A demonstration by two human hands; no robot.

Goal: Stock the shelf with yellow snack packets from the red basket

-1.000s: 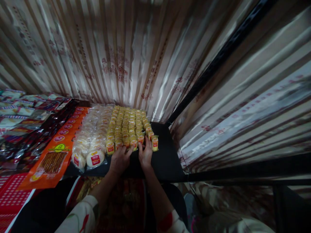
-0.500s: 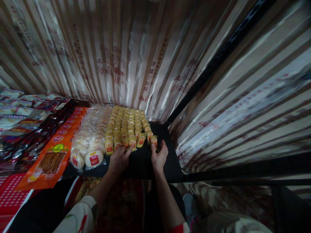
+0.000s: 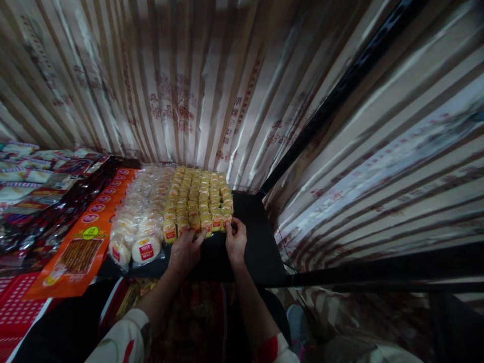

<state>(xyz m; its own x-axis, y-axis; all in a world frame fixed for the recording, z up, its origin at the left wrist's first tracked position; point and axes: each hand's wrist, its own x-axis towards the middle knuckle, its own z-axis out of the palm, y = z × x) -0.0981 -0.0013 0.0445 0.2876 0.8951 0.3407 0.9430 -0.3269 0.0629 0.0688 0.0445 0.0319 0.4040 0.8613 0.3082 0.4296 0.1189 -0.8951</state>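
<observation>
Several rows of small yellow wrapped snack cakes [image 3: 193, 196] with red-and-white labels stand close together on the black shelf [image 3: 260, 252]. My left hand [image 3: 185, 252] rests against the front of the rows, its fingers and thumb apart and touching the front packs. At the right front corner, my right hand [image 3: 236, 244] has its thumb and fingers around a wrapped snack cake [image 3: 226, 220]. That cake stands in line with the front row, beside another labelled cake [image 3: 216, 221]. The fingertips partly cover the packs they touch.
Left of the cakes lie clear bags of round white crackers [image 3: 145, 249], orange packs of brown sticks [image 3: 79, 252] and dark shiny packets [image 3: 86, 186]. A red basket [image 3: 22, 302] is at lower left. Striped curtains [image 3: 204, 101] and a black post [image 3: 325, 106] border the shelf.
My right hand has moved left with the end cake, closing the gap in the front row. The tilted cake beside it now stands straight. My left hand has stayed in place.
</observation>
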